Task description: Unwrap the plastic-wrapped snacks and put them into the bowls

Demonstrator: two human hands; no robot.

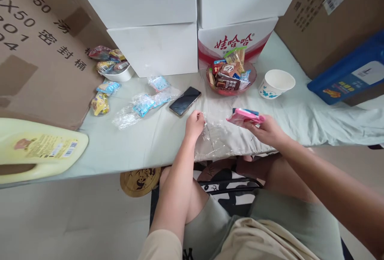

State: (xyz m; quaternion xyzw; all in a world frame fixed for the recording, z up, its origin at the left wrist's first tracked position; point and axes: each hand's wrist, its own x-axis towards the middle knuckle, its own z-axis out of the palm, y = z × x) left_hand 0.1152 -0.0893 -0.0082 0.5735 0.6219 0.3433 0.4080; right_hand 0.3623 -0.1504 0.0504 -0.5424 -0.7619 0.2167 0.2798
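My left hand (194, 125) is closed, its fingers pinching the edge of a clear plastic bag (217, 136) spread over the table's front edge. In my right hand (268, 131), closed and raised a little above the table, are a pink snack packet (244, 117) and a dark blue one behind it. A black smartphone (185, 101) lies just beyond my left hand. Past the packets stands a reddish glass bowl (217, 90) piled with wrapped snacks (229, 72). To its right is a white paper bowl (277, 84) with a blue leaf print.
Blue-white snack packets (144, 105) lie in clear plastic on the left. A white tub (120, 74) of snacks stands near a brown carton (45, 64). White boxes (153, 48) line the back. A yellow jug (42, 146) and a blue container (351, 74) flank the table.
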